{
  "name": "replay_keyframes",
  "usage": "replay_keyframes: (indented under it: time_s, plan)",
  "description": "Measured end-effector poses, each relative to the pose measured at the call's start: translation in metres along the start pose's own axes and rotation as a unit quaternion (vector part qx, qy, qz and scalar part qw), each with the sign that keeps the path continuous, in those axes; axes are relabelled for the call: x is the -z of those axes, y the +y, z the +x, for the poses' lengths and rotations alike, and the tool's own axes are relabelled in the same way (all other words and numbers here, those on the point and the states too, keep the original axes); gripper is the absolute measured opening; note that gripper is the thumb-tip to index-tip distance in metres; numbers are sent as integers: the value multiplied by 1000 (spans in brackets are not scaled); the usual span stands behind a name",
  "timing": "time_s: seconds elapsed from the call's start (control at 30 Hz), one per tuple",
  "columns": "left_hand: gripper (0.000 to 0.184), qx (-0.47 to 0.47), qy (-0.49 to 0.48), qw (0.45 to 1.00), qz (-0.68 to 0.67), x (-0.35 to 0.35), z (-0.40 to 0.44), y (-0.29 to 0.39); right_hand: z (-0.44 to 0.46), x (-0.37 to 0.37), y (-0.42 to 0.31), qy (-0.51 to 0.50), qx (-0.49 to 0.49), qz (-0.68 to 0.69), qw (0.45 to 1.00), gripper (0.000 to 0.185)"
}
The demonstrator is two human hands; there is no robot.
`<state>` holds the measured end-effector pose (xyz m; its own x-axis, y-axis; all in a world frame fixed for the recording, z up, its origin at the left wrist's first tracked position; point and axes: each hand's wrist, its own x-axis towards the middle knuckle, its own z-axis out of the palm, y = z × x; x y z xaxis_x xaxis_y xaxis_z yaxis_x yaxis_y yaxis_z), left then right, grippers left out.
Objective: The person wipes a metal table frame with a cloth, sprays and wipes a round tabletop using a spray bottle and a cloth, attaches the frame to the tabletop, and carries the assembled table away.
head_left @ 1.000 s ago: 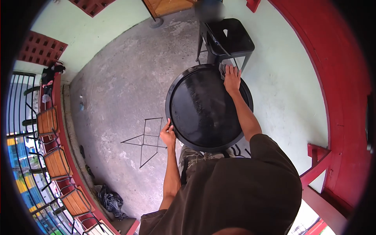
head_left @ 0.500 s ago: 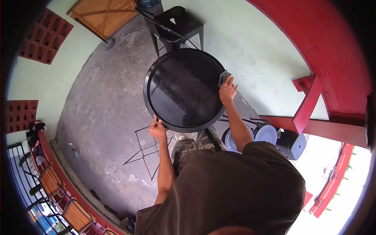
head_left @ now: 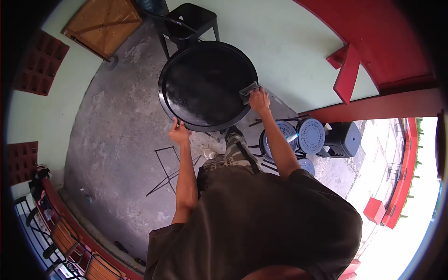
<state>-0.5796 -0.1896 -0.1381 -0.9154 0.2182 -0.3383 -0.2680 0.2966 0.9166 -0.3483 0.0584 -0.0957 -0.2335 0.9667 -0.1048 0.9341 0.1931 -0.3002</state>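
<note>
A large round black tabletop [head_left: 205, 84] with a raised rim is tilted up in front of me, its far side close to a black chair [head_left: 191, 23]. Wet-looking streaks and reflections show on its surface. At the lower left edge, my left hand [head_left: 179, 133] grips the rim, thumb on top and the other fingers partly hidden. My right hand [head_left: 259, 100] is closed on a crumpled grey cloth [head_left: 247, 92], which touches the tabletop just inside the right edge.
Blue-grey round stools [head_left: 311, 135] stand to the right, with a blue-and-white bottle [head_left: 292, 137] on one. A thin black metal frame [head_left: 170, 168] lies on the concrete floor [head_left: 112, 154]. Wooden chairs [head_left: 65, 235] line the lower left, and a red ledge [head_left: 347, 74] juts from the wall.
My right hand has brought the cloth from the outer rim inward onto the tabletop's right side. My left hand keeps its hold on the rim. The view has shifted, showing more of the stools.
</note>
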Motion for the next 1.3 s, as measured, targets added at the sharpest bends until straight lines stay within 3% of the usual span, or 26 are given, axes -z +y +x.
replay_keyframes:
  time_s: [0.07,0.17,0.23,0.33,0.47,0.67,0.87,0.97,1.07,1.17,1.27,1.3]
  plan:
    - [37,-16,-17,1000,-13,6,-2,-3,3,15,17,52,137,-39,988,42]
    - [40,-50,-34,998,7,8,7,-9,21,-1,52,34,293,91,951,33]
    - [42,-61,-42,997,-17,11,10,-13,23,-12,57,47,293,120,947,31]
    - [44,23,-34,994,-101,11,11,-7,9,-22,51,71,288,126,947,29]
    - [44,29,-39,994,-102,13,7,1,-30,-20,39,103,309,119,938,26]
    - [43,41,-29,993,-106,12,4,5,-97,-28,7,123,258,140,948,20]
    - [46,51,-36,991,-118,13,3,8,-150,-43,-42,19,241,159,957,16]
    - [43,53,-55,991,-114,16,5,8,-163,-55,-65,79,288,143,944,18]
    - [49,-36,-138,989,48,33,13,-4,-155,-44,-62,-4,288,144,947,18]
    - [55,-31,-124,992,-5,47,-5,2,-143,-30,-51,-57,335,133,931,20]
    - [57,35,-100,988,-112,60,-1,-13,-133,-26,-55,-96,352,101,925,19]
    - [54,32,-104,988,-113,62,0,-11,-131,-27,-59,-75,368,105,921,18]
